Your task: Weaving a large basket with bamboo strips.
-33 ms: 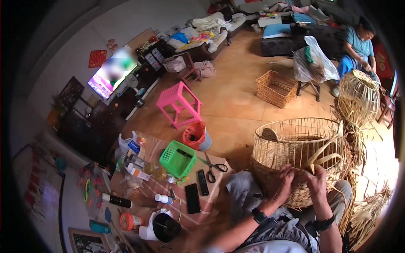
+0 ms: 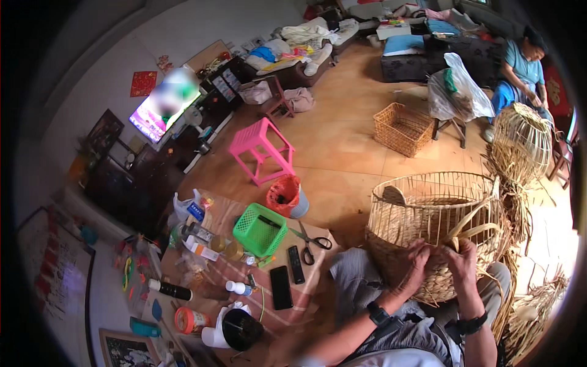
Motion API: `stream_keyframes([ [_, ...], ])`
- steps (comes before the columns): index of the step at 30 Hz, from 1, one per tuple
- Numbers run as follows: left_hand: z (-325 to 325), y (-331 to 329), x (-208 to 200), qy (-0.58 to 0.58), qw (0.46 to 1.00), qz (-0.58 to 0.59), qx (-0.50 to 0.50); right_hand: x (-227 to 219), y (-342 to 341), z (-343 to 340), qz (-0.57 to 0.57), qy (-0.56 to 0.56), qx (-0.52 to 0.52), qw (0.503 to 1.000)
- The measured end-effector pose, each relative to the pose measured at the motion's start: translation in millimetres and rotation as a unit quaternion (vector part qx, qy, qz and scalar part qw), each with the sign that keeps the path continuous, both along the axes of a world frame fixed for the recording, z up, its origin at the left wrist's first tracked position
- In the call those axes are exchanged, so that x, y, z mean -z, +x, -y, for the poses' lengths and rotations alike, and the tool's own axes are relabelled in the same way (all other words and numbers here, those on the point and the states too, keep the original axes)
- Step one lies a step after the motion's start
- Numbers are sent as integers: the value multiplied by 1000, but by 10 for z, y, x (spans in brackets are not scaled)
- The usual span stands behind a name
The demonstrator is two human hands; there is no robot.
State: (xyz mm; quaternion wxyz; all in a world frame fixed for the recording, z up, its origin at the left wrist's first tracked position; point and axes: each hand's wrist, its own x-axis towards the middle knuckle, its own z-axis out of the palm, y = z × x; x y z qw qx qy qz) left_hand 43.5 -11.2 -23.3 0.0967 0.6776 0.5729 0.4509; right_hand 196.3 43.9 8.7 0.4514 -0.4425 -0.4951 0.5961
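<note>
A large, partly woven basket (image 2: pixel 397 257) leans against my lap, its lower wall closely woven and bare upright stakes rising to a thin rim. My left hand (image 2: pixel 417 260) is closed at the top of the weave on the near side; what its fingertips pinch is hidden. Beside it, my right hand (image 2: pixel 460 263) grips a broad pale plant-fibre strand (image 2: pixel 475 232) that loops up over the stakes. Both hands touch the basket wall and are close together.
Long loose fibres (image 2: pixel 513 211) hang and lie to the right. On the left table (image 2: pixel 318 238) are scissors (image 2: pixel 307 244), a phone (image 2: pixel 281 287) and a green plastic basket (image 2: pixel 259 229). Ahead stand a pink stool (image 2: pixel 262 147) and a wicker basket (image 2: pixel 402 129). Another person (image 2: pixel 523 70) works far right.
</note>
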Motion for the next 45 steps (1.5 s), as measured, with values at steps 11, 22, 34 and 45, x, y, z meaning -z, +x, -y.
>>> stream_keyframes([
  [11,-10,246,-120,-7,963,-259,-76,-280,-21,-477,7,23,-63,998],
  [22,-104,796,1103,35,905,-413,-101,-534,-85,-472,392,314,-112,857],
  [34,-328,521,544,-63,958,-267,-84,-207,33,-464,387,337,-103,852],
  [45,-343,441,880,16,965,-245,-88,-218,-99,-343,526,398,-10,751],
])
